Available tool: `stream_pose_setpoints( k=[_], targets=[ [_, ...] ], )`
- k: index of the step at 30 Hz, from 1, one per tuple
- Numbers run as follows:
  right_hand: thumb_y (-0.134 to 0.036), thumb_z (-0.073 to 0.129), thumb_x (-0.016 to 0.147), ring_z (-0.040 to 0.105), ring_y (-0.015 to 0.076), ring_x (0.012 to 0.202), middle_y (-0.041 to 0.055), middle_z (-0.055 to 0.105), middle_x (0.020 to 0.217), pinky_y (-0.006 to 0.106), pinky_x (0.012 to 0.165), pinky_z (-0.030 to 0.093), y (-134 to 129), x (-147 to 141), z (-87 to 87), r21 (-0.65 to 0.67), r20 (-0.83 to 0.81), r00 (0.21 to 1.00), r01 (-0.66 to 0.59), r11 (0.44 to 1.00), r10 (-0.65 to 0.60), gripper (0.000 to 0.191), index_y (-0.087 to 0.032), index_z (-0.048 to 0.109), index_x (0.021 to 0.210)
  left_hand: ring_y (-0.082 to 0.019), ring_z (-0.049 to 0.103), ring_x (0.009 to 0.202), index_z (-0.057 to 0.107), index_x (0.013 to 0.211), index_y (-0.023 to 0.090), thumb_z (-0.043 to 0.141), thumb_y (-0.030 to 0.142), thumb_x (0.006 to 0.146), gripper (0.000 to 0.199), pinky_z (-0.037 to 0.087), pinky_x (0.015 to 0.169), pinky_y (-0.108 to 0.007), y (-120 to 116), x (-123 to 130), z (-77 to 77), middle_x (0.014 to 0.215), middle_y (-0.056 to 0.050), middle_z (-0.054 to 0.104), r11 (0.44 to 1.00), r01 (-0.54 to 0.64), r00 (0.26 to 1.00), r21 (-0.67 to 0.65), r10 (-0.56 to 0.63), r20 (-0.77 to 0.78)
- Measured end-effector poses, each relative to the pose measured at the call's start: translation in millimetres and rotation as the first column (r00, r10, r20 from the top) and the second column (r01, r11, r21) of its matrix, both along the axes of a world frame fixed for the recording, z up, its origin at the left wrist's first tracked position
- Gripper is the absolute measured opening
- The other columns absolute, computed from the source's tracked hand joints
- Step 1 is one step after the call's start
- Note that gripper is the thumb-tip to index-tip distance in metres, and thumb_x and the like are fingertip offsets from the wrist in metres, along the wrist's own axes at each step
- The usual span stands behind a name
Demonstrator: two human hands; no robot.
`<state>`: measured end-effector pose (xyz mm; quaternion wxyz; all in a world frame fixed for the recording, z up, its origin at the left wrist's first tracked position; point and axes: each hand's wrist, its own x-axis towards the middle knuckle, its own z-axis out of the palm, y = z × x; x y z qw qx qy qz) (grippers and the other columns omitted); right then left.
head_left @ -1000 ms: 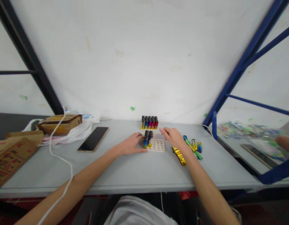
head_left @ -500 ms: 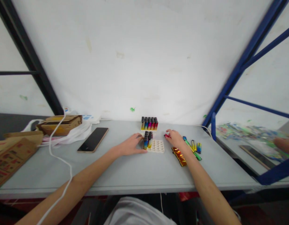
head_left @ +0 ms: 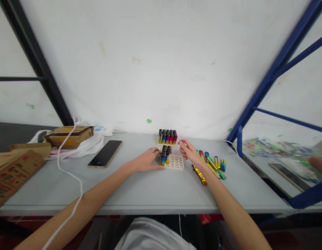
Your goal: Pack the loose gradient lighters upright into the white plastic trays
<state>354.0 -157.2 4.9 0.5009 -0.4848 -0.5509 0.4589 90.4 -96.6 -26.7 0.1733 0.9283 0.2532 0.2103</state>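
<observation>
A white tray (head_left: pixel 178 163) with rows of round holes lies on the table. Upright lighters (head_left: pixel 165 155) with dark tops fill its left side, and the holes on the right are bare. My left hand (head_left: pixel 147 160) holds the tray at its left edge, thumb in front and fingers behind. Just above the tray's right side is my right hand (head_left: pixel 188 151), its fingers pinching a red lighter (head_left: pixel 181 141); most of that lighter is hidden by the fingers. Loose coloured lighters (head_left: pixel 214 166) lie to the right, partly behind my right forearm.
Behind the tray stands another block of upright lighters (head_left: pixel 167 136). A shiny gold wrapper-like strip (head_left: pixel 200 175) lies near my right forearm. To the left are a phone (head_left: pixel 105 153), cardboard boxes (head_left: pixel 69 136) and a white cable (head_left: pixel 69 177). A blue metal frame (head_left: pixel 260 83) rises at right.
My right hand has lifted the red lighter from the right and brought it up and left, close to the tray. My left hand stays at the tray. The view has shifted slightly.
</observation>
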Motion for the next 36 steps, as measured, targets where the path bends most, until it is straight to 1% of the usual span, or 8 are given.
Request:
stream_pose_setpoints(
  k=[4,7,18,21,26,29,32,36],
  targets=[
    [-0.076,0.059,0.09,0.034,0.0125,0.053,-0.0052,0.038,0.058,0.027,0.05,0.025,1,-5,-7.1,0.208,0.231,0.955,0.139,0.968,-0.186,0.057,-0.024,0.047,0.069,-0.038,0.06,0.129,0.066,0.133,0.02,0.078,0.065,0.086,0.066,0.047,0.116,-0.048,-2,0,3.8,0.136,-0.016,0.064,1.0,0.01,1.0,-0.016,-0.01,-0.008],
    [-0.071,0.056,0.092,0.035,0.0135,0.058,-0.0034,0.038,0.056,0.028,0.055,0.027,-1,-9,-10.0,0.314,0.323,0.911,0.153,0.937,-0.257,0.059,-0.024,0.042,0.059,-0.038,0.06,0.129,0.066,0.133,0.02,0.078,0.065,0.086,0.066,0.047,0.116,-0.048,-3,0,4.7,0.136,-0.016,0.064,1.0,0.006,1.0,-0.01,-0.006,-0.02],
    [-0.051,0.051,0.089,0.038,0.0147,0.057,-0.0032,0.041,0.056,0.029,0.057,0.028,-4,-15,-9.9,0.325,0.355,0.907,0.105,0.94,-0.225,0.041,-0.024,0.044,0.059,-0.036,0.061,0.126,0.066,0.133,0.019,0.079,0.065,0.086,0.067,0.047,0.115,-0.045,0,0,0.9,0.134,-0.015,0.065,1.0,0.007,1.0,-0.006,-0.007,-0.02],
    [-0.053,0.051,0.089,0.039,0.0147,0.057,-0.0034,0.042,0.056,0.03,0.057,0.028,-3,-14,-10.0,0.335,0.356,0.903,0.118,0.935,-0.242,0.042,-0.024,0.044,0.059,-0.035,0.062,0.125,0.066,0.132,0.019,0.079,0.064,0.086,0.065,0.048,0.114,-0.045,1,0,-0.4,0.133,-0.015,0.065,1.0,0.01,1.0,0.011,-0.009,-0.02],
    [-0.064,0.051,0.094,0.04,0.0148,0.059,-0.0036,0.043,0.058,0.03,0.059,0.03,-4,-15,-7.7,0.376,0.379,0.879,0.14,0.916,-0.289,0.052,-0.024,0.045,0.062,-0.036,0.062,0.124,0.066,0.13,0.019,0.079,0.064,0.086,0.064,0.048,0.113,-0.047,1,0,0.0,0.133,-0.015,0.065,1.0,0.012,1.0,0.01,-0.012,-0.023],
    [-0.065,0.05,0.098,0.044,0.0157,0.061,-0.0034,0.047,0.062,0.03,0.061,0.034,-8,-14,-3.1,0.409,0.408,0.87,0.099,0.907,-0.278,0.05,-0.022,0.052,0.072,-0.037,0.062,0.124,0.067,0.129,0.018,0.079,0.064,0.086,0.064,0.049,0.113,-0.047,0,0,1.3,0.132,-0.016,0.065,1.0,0.006,0.999,0.006,-0.005,-0.032],
    [-0.059,0.043,0.106,0.054,0.0186,0.07,0.0,0.058,0.075,0.03,0.066,0.042,-14,-11,3.6,0.428,0.464,0.86,-0.007,0.904,-0.213,0.043,-0.021,0.06,0.093,-0.037,0.062,0.126,0.067,0.13,0.018,0.079,0.065,0.085,0.065,0.049,0.113,-0.047,0,0,1.4,0.133,-0.016,0.066,1.0,-0.001,1.0,0.005,0.001,-0.021],
    [-0.052,0.041,0.109,0.06,0.022,0.089,0.0074,0.063,0.095,0.033,0.08,0.049,-17,-7,10.7,0.515,0.607,0.762,-0.161,0.842,-0.225,0.039,-0.021,0.06,0.095,-0.037,0.062,0.125,0.067,0.131,0.018,0.079,0.065,0.085,0.067,0.049,0.113,-0.048,0,0,-0.5,0.133,-0.016,0.065,1.0,-0.007,1.0,0.013,0.008,-0.018]
  ],
)
